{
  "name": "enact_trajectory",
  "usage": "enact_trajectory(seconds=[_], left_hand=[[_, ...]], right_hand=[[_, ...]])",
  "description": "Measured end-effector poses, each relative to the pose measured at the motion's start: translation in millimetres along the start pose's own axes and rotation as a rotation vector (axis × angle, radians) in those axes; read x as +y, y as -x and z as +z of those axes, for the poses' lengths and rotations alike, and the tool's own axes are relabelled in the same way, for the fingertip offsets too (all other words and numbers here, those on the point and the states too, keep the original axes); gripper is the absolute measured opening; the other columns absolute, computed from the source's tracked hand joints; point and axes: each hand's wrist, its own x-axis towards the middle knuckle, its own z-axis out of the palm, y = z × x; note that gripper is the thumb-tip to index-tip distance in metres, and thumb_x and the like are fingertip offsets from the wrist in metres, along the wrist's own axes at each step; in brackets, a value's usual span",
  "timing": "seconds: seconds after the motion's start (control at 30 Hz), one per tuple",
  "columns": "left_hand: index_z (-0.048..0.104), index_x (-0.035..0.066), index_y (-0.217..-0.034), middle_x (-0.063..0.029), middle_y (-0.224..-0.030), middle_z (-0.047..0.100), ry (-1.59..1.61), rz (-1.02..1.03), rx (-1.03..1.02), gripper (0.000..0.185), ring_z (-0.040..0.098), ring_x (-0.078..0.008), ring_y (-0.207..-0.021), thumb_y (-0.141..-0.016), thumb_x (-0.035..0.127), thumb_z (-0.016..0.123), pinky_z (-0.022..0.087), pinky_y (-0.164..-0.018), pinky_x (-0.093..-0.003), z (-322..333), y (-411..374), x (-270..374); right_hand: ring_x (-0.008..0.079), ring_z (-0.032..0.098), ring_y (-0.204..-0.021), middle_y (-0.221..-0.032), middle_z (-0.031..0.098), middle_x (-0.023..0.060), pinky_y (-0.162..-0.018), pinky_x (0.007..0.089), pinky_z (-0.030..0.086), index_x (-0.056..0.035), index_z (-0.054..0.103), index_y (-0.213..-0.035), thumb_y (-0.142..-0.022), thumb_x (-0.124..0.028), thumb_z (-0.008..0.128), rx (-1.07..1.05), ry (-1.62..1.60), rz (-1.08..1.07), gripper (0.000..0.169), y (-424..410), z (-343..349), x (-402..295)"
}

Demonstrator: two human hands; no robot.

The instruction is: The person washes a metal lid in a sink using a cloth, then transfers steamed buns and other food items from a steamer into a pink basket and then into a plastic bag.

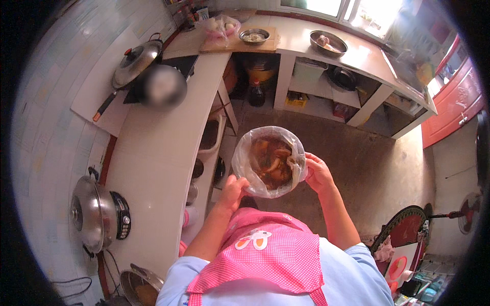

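A round bowl lined with a clear plastic bag [245, 141] is held out before my body, above the floor. Inside it sits food in dark reddish-brown sauce [273, 164], with pale curved pieces showing. My left hand [232, 191] grips the rim at the lower left, thumb on the bag's edge. On the right side, my right hand [318, 173] holds the rim, with its fingers partly hidden beneath. The bag's edge is folded outward over the rim. Most of the bowl's outer wall is hidden by the bag.
Along the left counter [153, 153] stand a lidded wok [138, 63], a blurred round object [162, 87] and a lidded steel pot [90, 214] by an induction cooker [121, 215]. The back counter bears a metal bowl [254, 36] and a steel basin with meat [328, 44]. A fan [469, 212] stands right.
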Motion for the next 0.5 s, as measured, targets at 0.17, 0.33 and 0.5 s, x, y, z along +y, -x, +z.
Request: enact_trajectory(seconds=[0.17, 0.33, 0.5], left_hand=[[0.046, 0.001, -0.094, -0.0082, -0.081, 0.055, -0.109, -0.018, -0.058, 0.022, 0.056, -0.0195, -0.067, -0.072, 0.002, 0.052, 0.05, -0.057, -0.0335, -8.0, -55.0, 32.9], [0.044, -0.001, -0.09, -0.0103, -0.085, 0.052, -0.182, -0.021, -0.075, 0.02, 0.056, -0.0206, -0.07, -0.073, 0.005, 0.052, 0.051, -0.057, -0.0346, -8.0, -104.1, 77.0], [0.044, -0.001, -0.09, -0.0095, -0.084, 0.052, -0.221, -0.039, -0.132, 0.021, 0.056, -0.0207, -0.069, -0.072, 0.006, 0.052, 0.052, -0.055, -0.0356, -12.3, -146.6, 124.5]], right_hand=[[0.0132, 0.06, -0.071, -0.086, 0.062, 0.0057, -0.06, 0.0258, 0.05, -0.0014, 0.059, -0.098, -0.082, -0.006, 0.057, 0.102, 0.003, -0.215, 0.016, -63.8, 12.0, -23.8], [0.0079, 0.052, -0.064, -0.079, 0.059, 0.0013, -0.054, 0.0205, 0.042, -0.0037, 0.06, -0.094, -0.081, -0.007, 0.058, 0.136, 0.347, -0.432, 0.014, -113.6, 46.9, -39.9], [0.0124, 0.055, -0.068, -0.083, 0.059, 0.0034, -0.06, 0.0238, 0.045, -0.0018, 0.059, -0.096, -0.082, -0.017, 0.059, 0.209, 0.317, -0.298, 0.02, -176.2, 56.1, -48.9]])
